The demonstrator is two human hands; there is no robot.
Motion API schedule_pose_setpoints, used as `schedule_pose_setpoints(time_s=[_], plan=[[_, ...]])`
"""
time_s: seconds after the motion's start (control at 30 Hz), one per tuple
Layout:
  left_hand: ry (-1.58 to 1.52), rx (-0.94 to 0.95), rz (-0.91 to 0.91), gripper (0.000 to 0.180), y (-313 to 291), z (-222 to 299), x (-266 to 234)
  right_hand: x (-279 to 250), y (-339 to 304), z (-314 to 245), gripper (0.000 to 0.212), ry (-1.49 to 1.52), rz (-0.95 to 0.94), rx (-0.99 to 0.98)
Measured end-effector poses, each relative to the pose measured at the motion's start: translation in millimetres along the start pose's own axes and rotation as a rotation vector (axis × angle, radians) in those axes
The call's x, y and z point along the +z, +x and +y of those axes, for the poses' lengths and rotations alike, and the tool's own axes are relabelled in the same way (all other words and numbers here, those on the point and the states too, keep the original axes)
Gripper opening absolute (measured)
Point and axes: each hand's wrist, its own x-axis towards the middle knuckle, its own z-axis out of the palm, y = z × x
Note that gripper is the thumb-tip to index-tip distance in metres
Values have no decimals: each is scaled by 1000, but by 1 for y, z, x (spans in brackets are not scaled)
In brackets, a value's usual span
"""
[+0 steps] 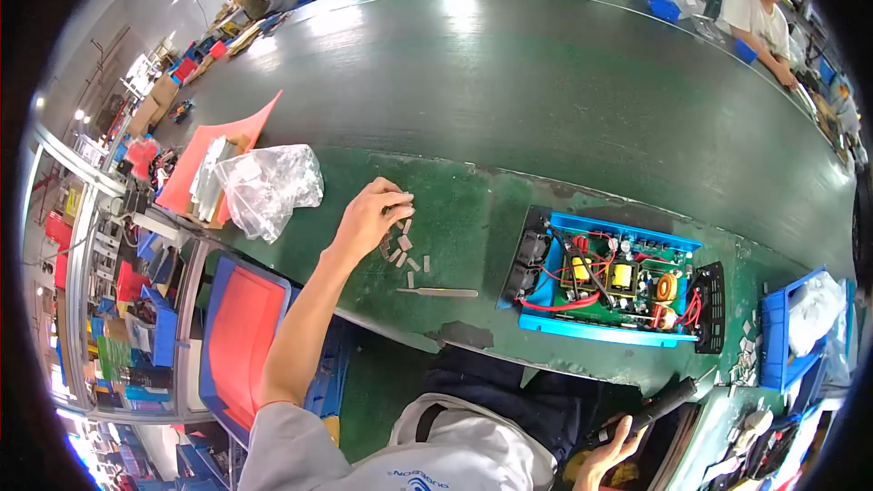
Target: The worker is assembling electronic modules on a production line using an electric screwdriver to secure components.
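Observation:
Over a scatter of small grey rectangular pads [401, 259] on the green bench, my left hand [371, 214] has its thumb and fingertips pinched together. Whatever lies between those fingertips is too small to make out. A pair of metal tweezers [439, 292] lies just on the near side of the pads. Low at the right, by the bench's front edge, my right hand [614, 455] is closed around a black electric screwdriver [662, 405], its thin tip pointing up and right. Between the hands' areas sits an open blue metal case [602, 335] with a circuit board [627, 280] inside.
Black fans [527, 259] and a black vented end plate [711, 307] flank the case. A clear plastic bag [273, 186] and red sheet [185, 168] lie at left. A blue bin [775, 336] stands right. Beyond runs a dark conveyor belt [509, 82]; another person [759, 14] sits far right.

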Motion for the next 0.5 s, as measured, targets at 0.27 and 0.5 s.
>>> schedule_pose_setpoints(time_s=[0.27, 0.5], plan=[[-81, -98, -36, 13, -5, 5, 18, 0, -5, -3, 43, -4, 53, -166], [-215, -214, -33, 22, -5, 35, -4, -13, -34, 10, 59, 149, -39, -27]])
